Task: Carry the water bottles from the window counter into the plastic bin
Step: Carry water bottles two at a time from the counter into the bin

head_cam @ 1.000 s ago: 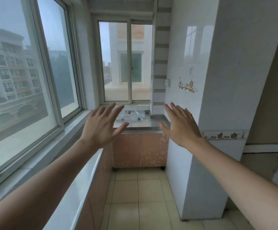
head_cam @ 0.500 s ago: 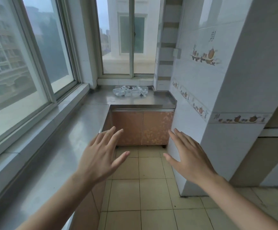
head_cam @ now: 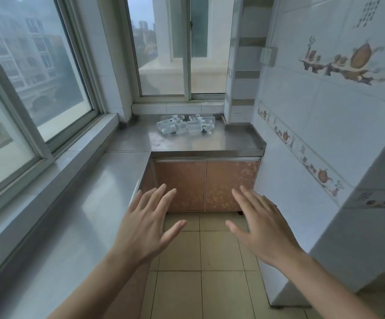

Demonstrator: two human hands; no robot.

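Several clear water bottles (head_cam: pixel 185 126) lie on their sides in a heap on the steel counter (head_cam: pixel 230 140) under the far window. My left hand (head_cam: pixel 146 225) and my right hand (head_cam: pixel 261 224) are both held out in front of me, palms down, fingers spread, holding nothing. They hover over the tiled floor, well short of the bottles. No plastic bin is in view.
The counter runs in an L along the left windows (head_cam: pixel 49 226) and across the far end. Brown cabinet doors (head_cam: pixel 206 185) sit below the far part. A white tiled pillar (head_cam: pixel 325 180) stands close on my right. A narrow beige tiled floor (head_cam: pixel 200 272) leads ahead.
The view has tilted down and moved closer to the far counter. Both hands have dropped lower in the frame, still spread and holding nothing.
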